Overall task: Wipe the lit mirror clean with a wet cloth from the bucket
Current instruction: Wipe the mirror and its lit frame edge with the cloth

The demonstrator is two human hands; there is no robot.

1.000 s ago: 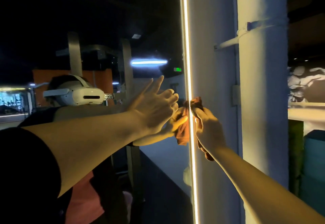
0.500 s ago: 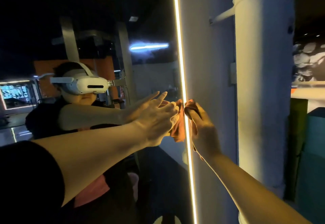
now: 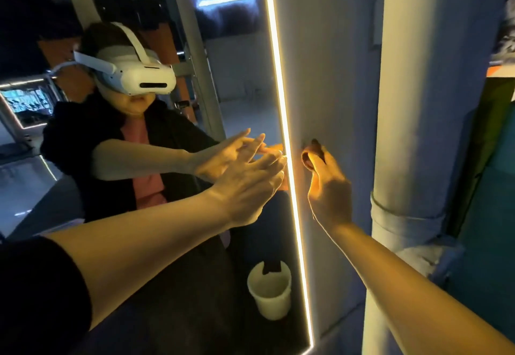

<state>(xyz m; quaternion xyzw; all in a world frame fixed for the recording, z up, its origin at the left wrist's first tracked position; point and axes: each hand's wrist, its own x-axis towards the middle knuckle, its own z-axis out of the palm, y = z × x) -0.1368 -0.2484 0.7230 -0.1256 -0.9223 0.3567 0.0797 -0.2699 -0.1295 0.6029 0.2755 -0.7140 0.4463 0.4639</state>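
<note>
Two hands straddle the lit edge, and that is the weak spot. Your left hand [image 3: 248,184] lies with straight fingers pressing the mirror [image 3: 242,81], so bare fingertips may smear glass meant to be clean. Right of the light strip [image 3: 281,109], your right hand [image 3: 328,193] pinches the cloth [image 3: 309,154] against the mirror's side; bunched so small, it could slip out. Low in the reflection sits the bucket [image 3: 270,293].
</note>
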